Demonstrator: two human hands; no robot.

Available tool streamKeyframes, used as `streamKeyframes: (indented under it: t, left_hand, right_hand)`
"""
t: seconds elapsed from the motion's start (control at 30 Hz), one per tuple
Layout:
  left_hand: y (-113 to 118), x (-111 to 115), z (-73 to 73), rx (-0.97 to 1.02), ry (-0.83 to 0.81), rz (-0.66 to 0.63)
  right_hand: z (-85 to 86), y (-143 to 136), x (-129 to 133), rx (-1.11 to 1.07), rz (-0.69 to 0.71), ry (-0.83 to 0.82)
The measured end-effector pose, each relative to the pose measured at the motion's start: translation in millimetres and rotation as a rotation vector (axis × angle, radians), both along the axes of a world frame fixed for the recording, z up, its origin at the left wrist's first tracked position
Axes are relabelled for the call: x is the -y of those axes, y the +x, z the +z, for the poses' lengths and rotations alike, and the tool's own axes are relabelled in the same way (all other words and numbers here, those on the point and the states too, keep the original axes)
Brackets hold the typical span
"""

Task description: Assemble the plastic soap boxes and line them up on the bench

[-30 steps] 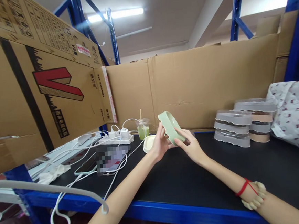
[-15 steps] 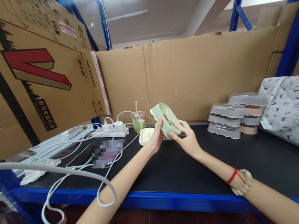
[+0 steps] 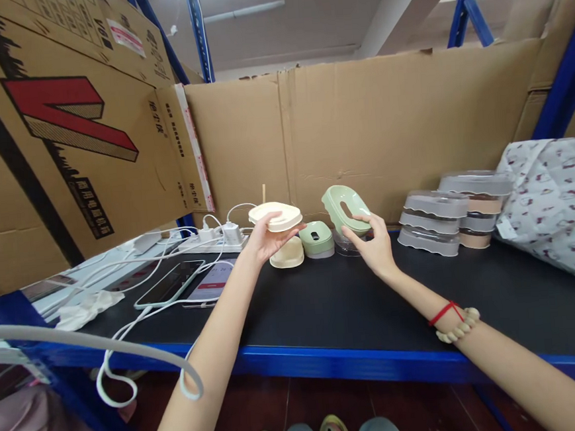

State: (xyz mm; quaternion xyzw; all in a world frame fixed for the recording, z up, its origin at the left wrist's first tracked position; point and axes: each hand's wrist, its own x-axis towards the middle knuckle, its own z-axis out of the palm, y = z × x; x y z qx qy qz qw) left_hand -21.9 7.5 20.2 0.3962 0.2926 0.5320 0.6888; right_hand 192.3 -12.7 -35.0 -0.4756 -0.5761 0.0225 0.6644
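Observation:
My left hand (image 3: 268, 237) grips a cream oval piece (image 3: 278, 216) from below and in front, raised above a cream container (image 3: 288, 253) on the black surface. In my right hand (image 3: 372, 242) is a light green oval piece with a slot (image 3: 339, 205), tilted up and held by its lower right edge. Between the hands, a small green lidded container (image 3: 317, 240) stands on the surface. A clear piece (image 3: 348, 242) sits partly hidden behind the green oval piece.
Stacked clear-lidded containers (image 3: 430, 224) stand at the right beside a patterned white bag (image 3: 561, 214). At left lie phones (image 3: 173, 284), white cables and a power strip (image 3: 215, 244). A cardboard wall (image 3: 384, 121) rises behind, and a large box (image 3: 67, 140) leans in from the left.
My hands have moved apart. My left hand has let go of the green piece and now holds the raised cream piece. My right hand has carried the green piece slightly rightward.

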Motion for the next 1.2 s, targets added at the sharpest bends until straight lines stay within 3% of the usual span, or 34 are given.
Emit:
streamKeyframes:
  t: [0.13, 0.33, 0.5, 0.63, 0.9, 1.03, 1.2]
  left_hand:
    - [-1, 4, -0.5, -0.336, 0.049, 0.008]
    - [2, 0, -10.0, -0.916, 0.229, 0.448]
    - [2, -8, -16.7, -1.161, 0.234, 0.562]
    - [2, -6, -20.0, -1.384, 0.261, 0.658]
    - [17, 9, -23.5, -1.667, 0.284, 0.705]
    - [21, 10, -25.4, -1.827, 0.409, 0.707]
    - [25, 7, -26.1, -1.902, 0.501, 0.531]
  right_hand:
    - [0.7, -2, -1, -0.108, -0.016, 0.019]
    - [-0.5, -3, -2, -0.112, 0.001, 0.027]
    - [-7.8, -2, -5, -0.021, 0.026, 0.019]
    - [-13.0, -6, -12, 0.13, -0.039, 0.026]
    - [-3.0, -46, -32, 0.448, -0.166, -0.227]
    - [2.6, -55, -36, 0.58, -0.206, -0.329]
    - [0.4, -53, -32, 0.622, -0.212, -0.408]
